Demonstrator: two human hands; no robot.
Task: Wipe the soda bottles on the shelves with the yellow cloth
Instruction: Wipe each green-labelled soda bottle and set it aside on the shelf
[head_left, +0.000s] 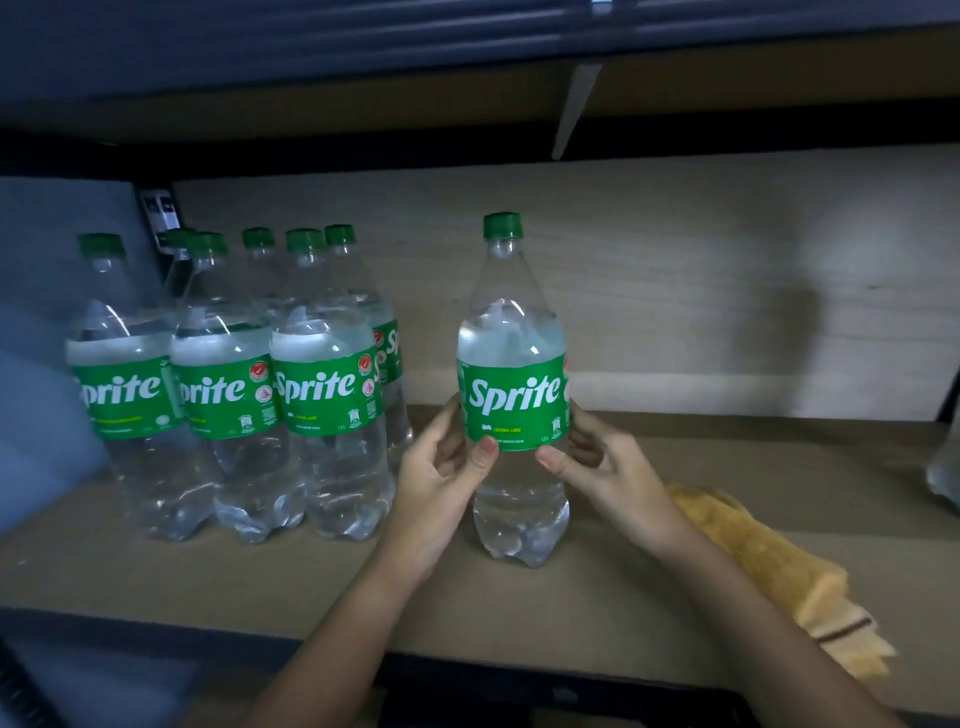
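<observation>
Both hands hold one bottle (514, 395) at the middle of the frame. Left hand (441, 467) wraps the bottle's left side, fingers curled round behind it and the thumb pressed on the lower edge of the green label (514, 402). Right hand (597, 462) grips the opposite side in the same way, thumb tip on the clear plastic just under the label, fingers bent round the back. Neither hand is spread wide; each is closed as far as the bottle's girth allows. The bottle is upright, its green cap (502, 225) at the top, its base at or just above the shelf (675, 597); I cannot tell which.

At the left of the frame a group of bottles (234, 384) stands on the same shelf, packed close, three in the front row with labels facing out and more behind them. They stand apart from the held bottle, with the left hand in the gap.

The cloth (769, 566) lies on the shelf at the lower right of the frame, just beyond the right forearm, its far end hanging over the front edge. Neither hand touches it.

At the right edge of the frame part of another clear bottle (945, 473) shows, too cut off to say more. A pale board (675, 286) backs the shelf.
</observation>
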